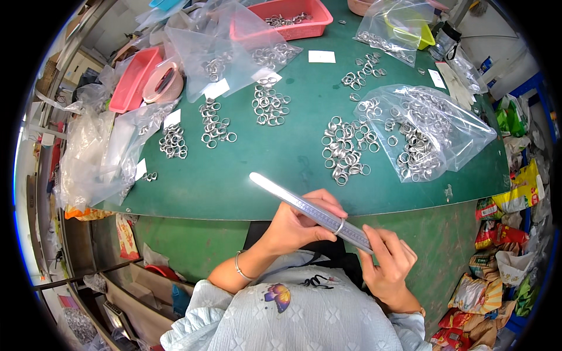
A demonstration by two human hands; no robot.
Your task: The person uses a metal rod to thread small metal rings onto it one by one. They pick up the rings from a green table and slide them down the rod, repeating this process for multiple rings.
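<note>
A silver tapered ring mandrel (293,202) with fine markings slants across in front of my body, its thin end pointing up and left. One metal ring (340,226) encircles it toward the thick end. My left hand (293,229) is closed, thumb and fingers pinching that ring. My right hand (387,263) grips the mandrel's thick lower end. Beyond them on the green table (281,158) lies a loose pile of silver rings (345,149), beside a clear plastic bag (468,126) with many more rings in it.
Smaller ring groups (216,124) lie at left with white paper slips (321,57) near them. Pink baskets (132,82), clear bags (88,152) and a yellow-green basket (426,36) line the table's far and left sides. Colourful packages (477,292) are stacked at right.
</note>
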